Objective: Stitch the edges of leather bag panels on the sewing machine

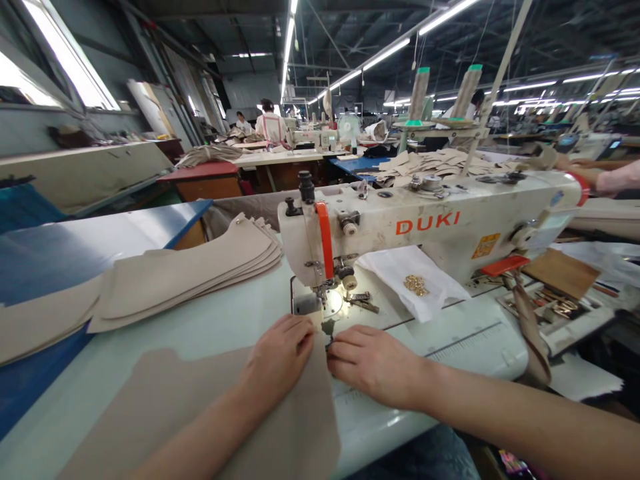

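A beige fabric panel (295, 413) lies on the pale sewing table, its upper corner reaching toward the needle area (327, 300) of a white sewing machine (370, 220). My left hand (283, 353) rests on this panel, its fingers curled and closed at the edge just before the presser foot. To the right of that edge, my right hand (373, 363) has its fingers bent together. Their tips meet a small dark part by the fabric edge, too hidden to name. The machine's lamp lights the round needle plate (333, 303).
Stacked beige panels (195, 273) lie left of the machine head. Gold-coloured small pieces (416, 285) sit on a white sheet (440, 293) under the arm. Loose metal parts (364, 301) lie beside the needle. A tool tray (555, 307) stands right. Another person's arm (610, 179) shows beyond.
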The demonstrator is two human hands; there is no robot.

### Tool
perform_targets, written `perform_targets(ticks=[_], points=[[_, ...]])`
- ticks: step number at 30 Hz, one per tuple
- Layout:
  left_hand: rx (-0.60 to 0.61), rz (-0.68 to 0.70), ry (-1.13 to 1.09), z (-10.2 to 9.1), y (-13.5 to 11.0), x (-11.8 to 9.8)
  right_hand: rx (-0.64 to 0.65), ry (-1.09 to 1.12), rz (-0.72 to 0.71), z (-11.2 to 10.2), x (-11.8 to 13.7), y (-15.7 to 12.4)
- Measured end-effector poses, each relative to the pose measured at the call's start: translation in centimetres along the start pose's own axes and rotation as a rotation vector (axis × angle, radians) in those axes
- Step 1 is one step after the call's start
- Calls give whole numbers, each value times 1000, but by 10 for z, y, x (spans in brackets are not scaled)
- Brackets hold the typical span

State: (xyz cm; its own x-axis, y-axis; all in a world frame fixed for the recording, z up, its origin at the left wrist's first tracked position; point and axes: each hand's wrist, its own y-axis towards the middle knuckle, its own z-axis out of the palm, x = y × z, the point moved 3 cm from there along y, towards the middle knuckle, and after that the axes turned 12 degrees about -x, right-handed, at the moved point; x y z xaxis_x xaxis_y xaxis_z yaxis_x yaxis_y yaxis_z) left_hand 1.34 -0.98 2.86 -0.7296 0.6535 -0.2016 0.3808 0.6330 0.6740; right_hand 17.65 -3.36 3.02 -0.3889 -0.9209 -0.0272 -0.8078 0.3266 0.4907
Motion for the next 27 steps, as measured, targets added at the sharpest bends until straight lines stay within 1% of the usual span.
perform_targets(ticks=[2,4,7,9,13,17,22,27], points=[[24,-3,6,0,1,0,-42,-12,38,6,-1,7],[41,-7,17,1,0,1,-70,5,44,12,-2,12],[21,5,23,2,-2,2,-60,58,29,18,-1,13],[-4,23,22,3,-4,2,-47,83,43,20,-2,12],[-45,48,17,4,-4,1,-58,109,55,21,-2,9],[-51,61,4,4,-3,-1,-90,121,63,22,-3,8],[-56,78,22,4,-3,-1,-67,121,71,21,-2,9],[-76,93,19,3,-1,-2,-75,136,72,21,-2,9]])
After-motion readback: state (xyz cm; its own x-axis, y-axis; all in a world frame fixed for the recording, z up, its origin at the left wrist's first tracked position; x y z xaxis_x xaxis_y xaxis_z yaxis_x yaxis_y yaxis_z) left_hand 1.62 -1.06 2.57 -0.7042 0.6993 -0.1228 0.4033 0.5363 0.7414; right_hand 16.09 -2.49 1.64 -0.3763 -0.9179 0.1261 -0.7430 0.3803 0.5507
